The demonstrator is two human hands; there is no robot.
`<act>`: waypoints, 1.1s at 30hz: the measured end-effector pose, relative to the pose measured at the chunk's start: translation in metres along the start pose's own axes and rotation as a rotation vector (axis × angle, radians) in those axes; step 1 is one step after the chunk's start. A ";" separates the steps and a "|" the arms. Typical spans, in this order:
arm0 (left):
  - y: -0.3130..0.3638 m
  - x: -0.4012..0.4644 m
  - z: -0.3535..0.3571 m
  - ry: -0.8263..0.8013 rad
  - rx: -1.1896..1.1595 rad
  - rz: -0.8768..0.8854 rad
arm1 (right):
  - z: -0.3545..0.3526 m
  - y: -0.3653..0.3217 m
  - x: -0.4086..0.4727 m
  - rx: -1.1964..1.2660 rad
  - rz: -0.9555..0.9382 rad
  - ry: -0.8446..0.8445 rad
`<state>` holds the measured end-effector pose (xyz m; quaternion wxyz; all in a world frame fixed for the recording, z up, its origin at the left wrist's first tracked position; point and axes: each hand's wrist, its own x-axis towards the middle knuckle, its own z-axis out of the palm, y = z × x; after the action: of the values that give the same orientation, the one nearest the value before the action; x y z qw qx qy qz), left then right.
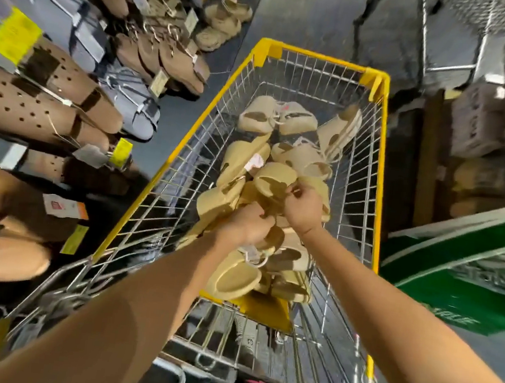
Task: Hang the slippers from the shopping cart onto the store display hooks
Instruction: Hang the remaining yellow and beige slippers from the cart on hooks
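Both hands reach into the shopping cart [380, 80]: left hand [249, 224] and right hand [302, 208] grip beige slippers [274, 179] (tag print unreadable).

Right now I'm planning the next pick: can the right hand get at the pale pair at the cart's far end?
Probably yes: the pale pair lies uncovered, but the right hand grips another slipper.

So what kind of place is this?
Most likely a shop's footwear aisle: a wire shopping cart full of beige slippers, and brown slippers hanging on display hooks with yellow price tags.
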<state>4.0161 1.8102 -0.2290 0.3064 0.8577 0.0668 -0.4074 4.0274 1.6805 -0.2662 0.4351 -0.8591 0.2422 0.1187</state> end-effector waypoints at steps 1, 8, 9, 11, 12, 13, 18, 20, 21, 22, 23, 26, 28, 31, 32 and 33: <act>0.003 -0.007 -0.001 0.003 -0.035 0.000 | -0.009 -0.011 -0.005 0.118 0.055 0.035; 0.032 -0.096 -0.019 0.150 -0.169 0.102 | -0.057 -0.098 -0.066 0.623 0.178 0.039; 0.034 -0.113 -0.024 0.223 -0.180 0.146 | -0.064 -0.111 -0.082 0.688 0.176 0.035; 0.033 -0.146 -0.033 0.397 -0.247 0.261 | -0.073 -0.136 -0.124 0.833 0.163 -0.002; 0.030 -0.162 -0.038 0.478 -0.272 0.311 | -0.074 -0.147 -0.146 0.921 0.161 -0.040; 0.025 -0.179 -0.044 0.546 -0.275 0.343 | -0.072 -0.155 -0.167 0.992 0.153 -0.092; -0.021 -0.256 -0.070 0.806 -0.209 0.574 | -0.059 -0.182 -0.266 1.108 0.003 -0.242; -0.039 -0.291 -0.082 0.863 -0.191 0.635 | -0.061 -0.188 -0.303 0.999 -0.183 -0.183; -0.047 -0.310 -0.087 0.888 -0.174 0.672 | -0.064 -0.189 -0.321 0.840 -0.324 -0.101; -0.053 -0.327 -0.091 0.906 -0.148 0.722 | -0.068 -0.188 -0.338 0.649 -0.472 -0.003; -0.059 -0.345 -0.093 0.913 -0.127 0.762 | -0.071 -0.186 -0.354 0.454 -0.610 0.089; -0.077 -0.401 -0.090 0.951 -0.140 0.797 | -0.081 -0.178 -0.395 -0.046 -0.902 0.227; -0.090 -0.442 -0.086 0.973 -0.148 0.805 | -0.088 -0.172 -0.421 -0.286 -1.033 0.290; -0.107 -0.506 -0.082 1.019 -0.147 0.847 | -0.102 -0.179 -0.466 -0.301 -1.123 0.404; -0.114 -0.527 -0.082 1.055 -0.153 0.855 | -0.106 -0.183 -0.481 -0.298 -1.150 0.412; -0.121 -0.549 -0.081 1.095 -0.158 0.860 | -0.108 -0.188 -0.499 -0.305 -1.187 0.405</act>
<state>3.6639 2.0291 0.1587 0.4241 0.8651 -0.1044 0.2468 3.6979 1.8445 0.1347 0.2452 -0.9046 -0.2163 -0.2735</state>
